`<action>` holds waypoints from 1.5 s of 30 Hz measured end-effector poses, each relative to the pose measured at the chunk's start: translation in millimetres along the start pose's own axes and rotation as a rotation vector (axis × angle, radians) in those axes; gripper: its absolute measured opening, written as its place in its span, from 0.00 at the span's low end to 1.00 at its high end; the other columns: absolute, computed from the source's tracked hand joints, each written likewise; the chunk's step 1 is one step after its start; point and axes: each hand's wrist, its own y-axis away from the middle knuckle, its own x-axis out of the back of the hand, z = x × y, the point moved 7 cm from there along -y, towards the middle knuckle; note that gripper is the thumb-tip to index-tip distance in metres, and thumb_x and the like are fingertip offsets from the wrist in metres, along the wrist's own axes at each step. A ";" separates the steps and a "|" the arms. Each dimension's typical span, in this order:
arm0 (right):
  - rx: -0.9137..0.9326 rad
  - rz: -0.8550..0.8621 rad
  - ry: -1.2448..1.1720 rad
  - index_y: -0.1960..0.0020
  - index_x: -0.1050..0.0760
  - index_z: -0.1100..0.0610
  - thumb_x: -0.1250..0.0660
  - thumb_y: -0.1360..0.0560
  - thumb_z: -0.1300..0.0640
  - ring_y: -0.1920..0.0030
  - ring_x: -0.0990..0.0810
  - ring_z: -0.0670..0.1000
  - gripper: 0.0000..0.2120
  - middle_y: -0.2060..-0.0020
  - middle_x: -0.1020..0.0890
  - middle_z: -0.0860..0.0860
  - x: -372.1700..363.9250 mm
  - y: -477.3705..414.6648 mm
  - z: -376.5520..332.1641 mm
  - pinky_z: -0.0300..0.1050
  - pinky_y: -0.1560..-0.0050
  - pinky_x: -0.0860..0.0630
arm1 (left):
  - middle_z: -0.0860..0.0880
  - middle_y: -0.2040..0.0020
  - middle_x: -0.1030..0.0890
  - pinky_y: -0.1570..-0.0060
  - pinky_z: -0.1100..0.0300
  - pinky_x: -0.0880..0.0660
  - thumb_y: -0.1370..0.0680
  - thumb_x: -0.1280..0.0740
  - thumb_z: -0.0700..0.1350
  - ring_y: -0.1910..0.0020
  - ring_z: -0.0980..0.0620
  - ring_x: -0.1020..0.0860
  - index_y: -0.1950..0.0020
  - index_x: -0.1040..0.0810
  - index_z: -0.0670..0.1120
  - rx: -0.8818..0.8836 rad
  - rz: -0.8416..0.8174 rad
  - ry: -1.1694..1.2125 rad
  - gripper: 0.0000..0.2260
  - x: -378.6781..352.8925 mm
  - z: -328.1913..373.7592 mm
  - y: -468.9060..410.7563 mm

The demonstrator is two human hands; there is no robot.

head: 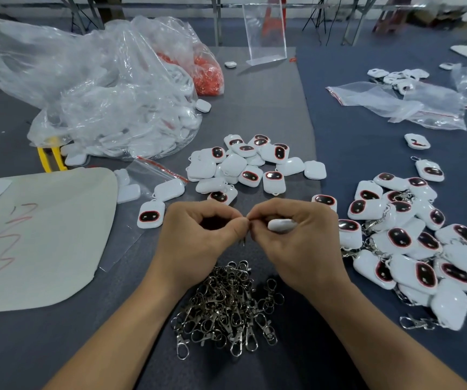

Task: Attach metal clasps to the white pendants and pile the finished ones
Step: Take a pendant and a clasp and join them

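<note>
Over clasps (226, 305), right hand (291, 243) holds pendant (281, 224) lengthwise left-right.

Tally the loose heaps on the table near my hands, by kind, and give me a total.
Heaps of white pendants without clasps: 1
Heaps of finished pendants with clasps: 1
Heaps of loose metal clasps: 1
Total: 3
</note>
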 end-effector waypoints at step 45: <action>-0.288 -0.217 0.106 0.43 0.29 0.40 0.31 0.23 0.57 0.65 0.24 0.42 0.16 0.66 0.20 0.46 -5.8 -1.9 37.6 0.32 0.64 0.29 | 0.57 0.61 0.19 0.56 0.58 0.33 0.29 0.23 0.46 0.56 0.51 0.24 0.56 0.13 0.54 -0.153 -0.077 -0.755 0.04 -7.1 -3.8 -2.2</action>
